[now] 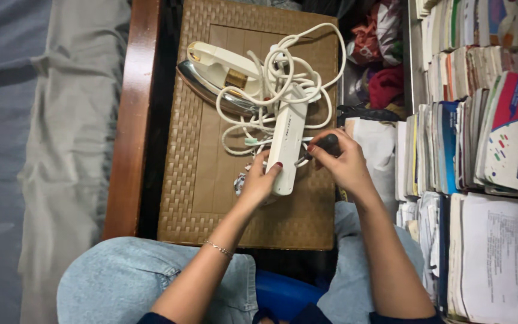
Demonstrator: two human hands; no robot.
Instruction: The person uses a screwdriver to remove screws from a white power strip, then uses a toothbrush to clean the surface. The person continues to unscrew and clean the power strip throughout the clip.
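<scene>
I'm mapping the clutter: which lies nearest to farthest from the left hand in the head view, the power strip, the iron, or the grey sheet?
1. Power strip: under the left hand.
2. Iron: farther up the brown woven top.
3. Grey sheet: far left, beyond the wooden rail.

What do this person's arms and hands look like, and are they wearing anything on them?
Both forearms are bare, with dark sleeves showing only at the bottom edge of the picture. The left hand has dark red polish on its nails, and a thin chain bracelet sits on that arm. The right hand wears the same red polish. No gloves, watch or rings are visible.
</scene>
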